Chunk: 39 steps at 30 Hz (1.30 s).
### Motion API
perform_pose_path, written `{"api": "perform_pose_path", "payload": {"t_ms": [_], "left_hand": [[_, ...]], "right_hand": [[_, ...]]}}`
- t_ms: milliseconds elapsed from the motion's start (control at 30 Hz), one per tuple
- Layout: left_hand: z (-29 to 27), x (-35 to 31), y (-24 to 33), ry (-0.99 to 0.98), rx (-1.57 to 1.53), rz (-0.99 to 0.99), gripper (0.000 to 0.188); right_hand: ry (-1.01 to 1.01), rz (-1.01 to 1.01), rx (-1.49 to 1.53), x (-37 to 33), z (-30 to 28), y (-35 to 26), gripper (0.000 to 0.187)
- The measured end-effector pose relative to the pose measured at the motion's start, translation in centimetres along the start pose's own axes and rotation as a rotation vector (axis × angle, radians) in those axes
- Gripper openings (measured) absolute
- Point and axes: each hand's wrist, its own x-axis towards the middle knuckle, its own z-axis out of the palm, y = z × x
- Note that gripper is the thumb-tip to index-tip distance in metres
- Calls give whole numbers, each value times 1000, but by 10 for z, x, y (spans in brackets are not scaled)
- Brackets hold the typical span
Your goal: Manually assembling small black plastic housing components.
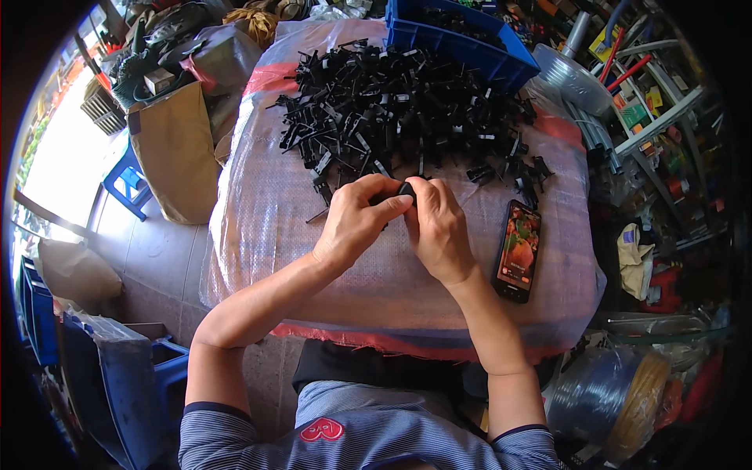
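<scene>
Both hands meet over the near side of a heap of small black plastic parts [392,102]. Between them is one small black plastic part [406,190], mostly covered by the fingers, so its full shape is hidden. My left hand [360,215] pinches it with thumb and curled fingers. From the other side my right hand [440,223] grips the same part, its fingers closed. The heap lies just beyond my fingertips on a table draped in woven plastic sheeting [376,294].
A phone [518,251] with a lit screen lies right of my right forearm. At the table's far edge stands a blue plastic crate [470,55] holding more black parts. Cardboard [176,153] and a blue stool [128,178] are at left; cluttered shelving [658,121] is at right.
</scene>
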Motion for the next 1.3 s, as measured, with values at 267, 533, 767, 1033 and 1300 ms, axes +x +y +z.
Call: {"api": "perform_pose_path", "payload": {"t_ms": [267,533,767,1033,1300], "left_hand": [[-24,17,-5,106,-411,-9,13],[-36,26,-12,-109,-701,-190,8],[-29,26,-16,-229,-635,-127,21],[-10,7,0,-183,-118,-183,20],[-13,7,-1,-182,-140,-190,18]], "right_hand": [[-138,210,165,4,-19,39,53],[-246,148,89,-1,1,31,33],[-225,94,45,-6,-18,35,24],[28,-83,10,4,-23,4,35],[226,194,-37,-44,-94,0,20]]}}
